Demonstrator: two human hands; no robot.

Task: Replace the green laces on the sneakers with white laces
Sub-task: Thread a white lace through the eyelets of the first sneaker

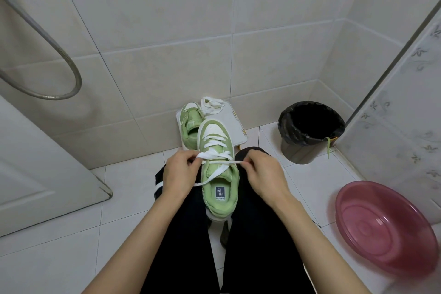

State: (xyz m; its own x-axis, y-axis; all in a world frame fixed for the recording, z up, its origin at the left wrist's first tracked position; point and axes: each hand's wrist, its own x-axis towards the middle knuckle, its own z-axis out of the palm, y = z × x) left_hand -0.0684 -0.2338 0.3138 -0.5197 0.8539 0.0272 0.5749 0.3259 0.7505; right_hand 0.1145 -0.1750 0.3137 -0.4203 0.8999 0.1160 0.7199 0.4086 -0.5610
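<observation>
Near sneaker (218, 174) on lap, frame centre, toe toward 12 o'clock; heel sole hidden between knees in black trousers. White lace (214, 150) crossed over tongue. Left hand (179, 172) at sneaker's 9 o'clock and right hand (261, 174) at 3 o'clock, fingers curled, each pinching lace; fingertips mostly hidden. Second sneaker (191, 124) at 11 o'clock, partly covered. Green lace (328, 148) hangs over bin (310, 131) at 2 o'clock.

No wording could be read for certain. A small dark blue label (220, 193) was seen on the insole (209, 198) of the near green sneaker (218, 175). It was printed with a pale figure and a line of letters beneath, too small to be made out. Small yellow marks (235, 114) on the white stool's (232, 126) edge were equally illegible.
</observation>
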